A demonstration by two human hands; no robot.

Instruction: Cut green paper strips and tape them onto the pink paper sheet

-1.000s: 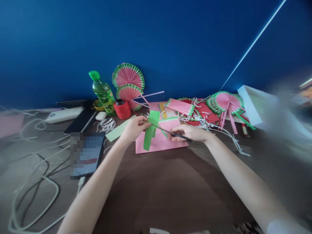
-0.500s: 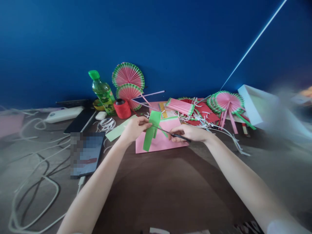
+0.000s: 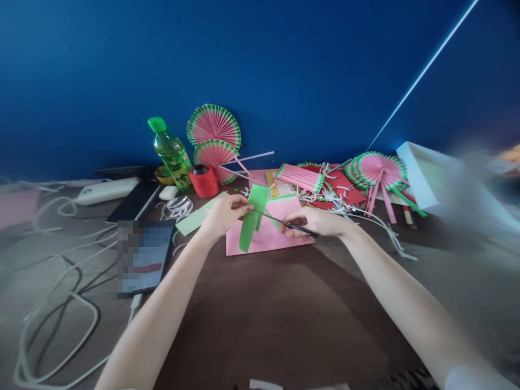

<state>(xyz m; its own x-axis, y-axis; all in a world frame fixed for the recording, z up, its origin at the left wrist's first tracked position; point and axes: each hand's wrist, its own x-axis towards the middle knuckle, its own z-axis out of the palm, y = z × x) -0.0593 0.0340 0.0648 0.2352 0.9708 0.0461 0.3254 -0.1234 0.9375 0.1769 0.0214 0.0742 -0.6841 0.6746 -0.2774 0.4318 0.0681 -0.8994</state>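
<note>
Pinched in my left hand point(image 3: 227, 214) is a bright green paper strip point(image 3: 259, 197), held upright and slightly tilted. My right hand point(image 3: 306, 221) grips a pair of dark-handled scissors point(image 3: 298, 228), whose thin blades reach left across the green strip. A narrow green piece hangs at the blades on the right side of the strip. Beneath both hands lies a sheet of pink paper point(image 3: 280, 242) with a green band along its far edge. A pale green paper strip point(image 3: 197, 218) rests on the table beside my left wrist.
Pleated pink-and-green paper fans point(image 3: 214, 127) lean on the blue wall, near a green bottle point(image 3: 170, 154) and a red thread spool point(image 3: 204, 182). On the left are a phone point(image 3: 152, 257) and white cables point(image 3: 95, 309). More fans point(image 3: 377, 168) and a white box point(image 3: 422, 179) stand right.
</note>
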